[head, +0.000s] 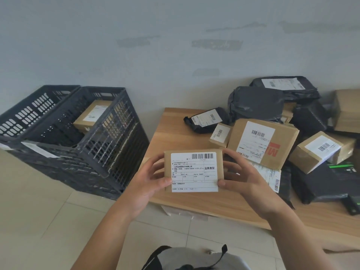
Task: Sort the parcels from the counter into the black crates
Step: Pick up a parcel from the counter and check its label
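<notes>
Two hands are on one small brown parcel (193, 170) in the head view, held up over the near edge of the wooden counter (171, 133) with its white label facing the camera. Left hand (148, 182) has its thumb curled over the lower left corner and fingers wrapped behind the left edge; right hand (243, 178) mirrors it on the right, thumb pinching the lower right corner. Looks to me like the label-reading step, so picking a crate comes next.

Black crates sit at about 9 o'clock from the parcel, on the floor against the wall. The nearer crate (109, 137) already has a brown box (91, 115) inside; the farther crate (29, 112) is just beside it (can't tell what's in it from here). Next move probably means swinging the parcel left and lifting it over the tall mesh wall of the nearer crate, which is the main thing in the way.

Around 2 o'clock is the unsorted pile: a bigger cardboard box (263, 143), black poly mailers (255, 103) and more boxes, heaped against each other.
</notes>
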